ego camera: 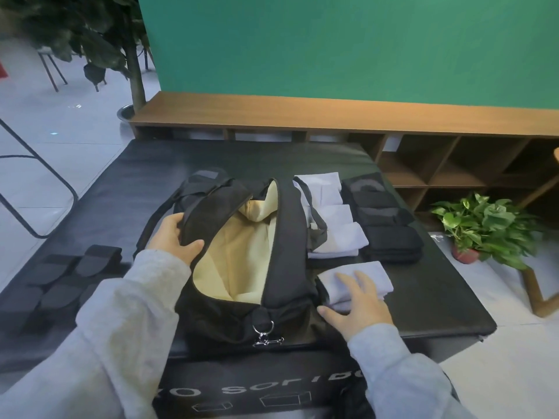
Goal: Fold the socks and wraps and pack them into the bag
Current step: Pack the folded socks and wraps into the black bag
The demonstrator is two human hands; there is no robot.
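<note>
A black duffel bag point(290, 237) lies unzipped in the middle of the black mat, its cream lining showing. My left hand point(174, 237) grips the bag's left opening edge and holds it apart. My right hand point(360, 303) lies on a folded pale grey sock bundle point(372, 276) beside the bag's right side, fingers spread over it and thumb at its near edge. Further back on the right sit a stack of folded white socks point(335, 225) and a stack of folded black socks point(384, 225). Dark folded wraps point(60, 282) lie left of the bag.
The black mat point(423, 297) ends just right of and in front of my right hand. A wooden shelf unit point(438, 164) stands behind the mat. A potted green plant point(484, 228) sits on the floor at right, a tree point(133, 71) at back left.
</note>
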